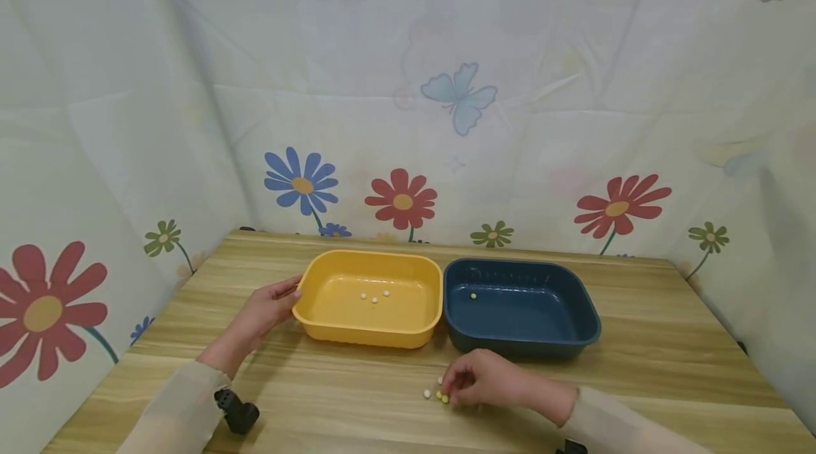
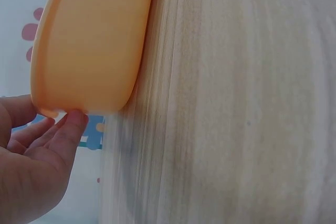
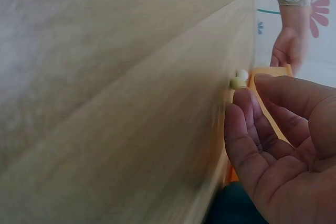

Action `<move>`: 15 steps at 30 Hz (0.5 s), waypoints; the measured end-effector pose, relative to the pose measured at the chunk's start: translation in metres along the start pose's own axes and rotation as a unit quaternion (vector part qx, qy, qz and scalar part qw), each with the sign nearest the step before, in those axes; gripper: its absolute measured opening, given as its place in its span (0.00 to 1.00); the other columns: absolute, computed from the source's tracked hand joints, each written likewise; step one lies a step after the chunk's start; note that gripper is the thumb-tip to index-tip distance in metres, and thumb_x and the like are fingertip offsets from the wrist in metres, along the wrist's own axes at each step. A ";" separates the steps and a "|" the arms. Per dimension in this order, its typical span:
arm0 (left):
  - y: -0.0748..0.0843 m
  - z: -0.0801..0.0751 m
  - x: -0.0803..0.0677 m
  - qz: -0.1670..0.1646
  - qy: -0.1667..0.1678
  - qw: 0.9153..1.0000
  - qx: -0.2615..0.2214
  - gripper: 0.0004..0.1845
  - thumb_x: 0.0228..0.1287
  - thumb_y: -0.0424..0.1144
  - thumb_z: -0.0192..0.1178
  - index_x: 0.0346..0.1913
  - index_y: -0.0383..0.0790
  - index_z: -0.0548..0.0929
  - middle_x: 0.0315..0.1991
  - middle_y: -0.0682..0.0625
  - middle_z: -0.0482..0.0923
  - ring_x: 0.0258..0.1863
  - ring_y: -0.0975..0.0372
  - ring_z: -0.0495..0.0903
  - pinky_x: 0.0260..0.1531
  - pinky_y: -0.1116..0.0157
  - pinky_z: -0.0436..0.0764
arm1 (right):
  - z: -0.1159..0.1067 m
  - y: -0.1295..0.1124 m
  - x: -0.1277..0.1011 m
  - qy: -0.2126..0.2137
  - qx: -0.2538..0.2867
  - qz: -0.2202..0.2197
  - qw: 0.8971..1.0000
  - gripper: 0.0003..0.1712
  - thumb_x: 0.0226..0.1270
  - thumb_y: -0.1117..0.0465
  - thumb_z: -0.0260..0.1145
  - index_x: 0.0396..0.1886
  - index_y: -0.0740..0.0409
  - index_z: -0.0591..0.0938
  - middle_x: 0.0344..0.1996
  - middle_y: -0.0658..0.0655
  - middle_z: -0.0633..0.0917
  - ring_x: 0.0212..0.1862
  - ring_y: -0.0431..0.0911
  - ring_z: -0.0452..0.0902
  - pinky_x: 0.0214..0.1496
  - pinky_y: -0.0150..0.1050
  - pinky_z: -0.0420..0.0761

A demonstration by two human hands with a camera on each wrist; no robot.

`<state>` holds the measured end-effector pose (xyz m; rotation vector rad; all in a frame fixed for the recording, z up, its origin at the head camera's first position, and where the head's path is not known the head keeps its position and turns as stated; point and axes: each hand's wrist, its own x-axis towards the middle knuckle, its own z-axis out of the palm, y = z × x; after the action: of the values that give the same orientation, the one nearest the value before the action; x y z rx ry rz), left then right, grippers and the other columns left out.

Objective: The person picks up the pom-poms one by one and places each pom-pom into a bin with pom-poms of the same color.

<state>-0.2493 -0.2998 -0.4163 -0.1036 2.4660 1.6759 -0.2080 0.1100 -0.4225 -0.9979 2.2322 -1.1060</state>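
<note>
1. Left hand [image 1: 264, 312]: fingers extended, tips touching the yellow tray's [image 1: 331, 330] left rim; nothing grasped.
2. Right hand [image 1: 484, 377]: fingers curled down over small beads [image 1: 441, 395] on the table [image 1: 669, 362] before the blue tray [image 1: 583, 337]; whether it pinches a bead is hidden.
3. The wrist views are blurred.

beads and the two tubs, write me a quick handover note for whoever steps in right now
Left hand: fingers touch the left rim of the yellow tub, steadying it.
Right hand: fingers curled at the loose beads on the table; whether it has one pinched is unclear.
Done, by the look of it: three white beads in the yellow tub, one yellow-green bead in the blue tub.
Left: a few white and yellow-green beads on the table in front of the tubs, probably to be sorted the same way.
</note>
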 end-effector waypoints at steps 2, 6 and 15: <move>0.000 0.000 0.000 -0.001 0.001 1.000 0.001 0.31 0.83 0.41 0.48 0.79 0.30 0.57 0.78 0.31 0.59 0.75 0.41 0.67 0.68 0.55 0.77 | 0.001 0.000 0.001 -0.001 -0.002 0.006 1.000 0.04 0.61 0.70 0.72 0.36 0.64 0.88 0.29 0.55 0.89 0.30 0.26 0.74 0.30 0.22 0.78; 0.000 -0.001 0.000 0.002 0.001 1.000 0.002 0.31 0.83 0.41 0.48 0.79 0.30 0.57 0.78 0.31 0.59 0.75 0.41 0.67 0.67 0.55 0.78 | 0.002 0.002 0.003 -0.001 -0.020 0.012 1.000 0.04 0.61 0.69 0.73 0.36 0.62 0.88 0.28 0.53 0.89 0.29 0.25 0.73 0.31 0.22 0.78; 0.000 0.000 0.000 0.007 0.000 1.000 0.002 0.31 0.83 0.40 0.48 0.79 0.29 0.57 0.78 0.31 0.59 0.75 0.41 0.67 0.67 0.54 0.78 | 0.006 0.004 0.006 0.004 -0.062 -0.002 0.998 0.05 0.60 0.71 0.71 0.35 0.60 0.88 0.27 0.49 0.87 0.29 0.24 0.71 0.33 0.21 0.77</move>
<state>-0.2494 -0.3004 -0.4166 -0.0858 2.4770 1.6764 -0.2098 0.1043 -0.4296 -1.0500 2.3298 -0.9843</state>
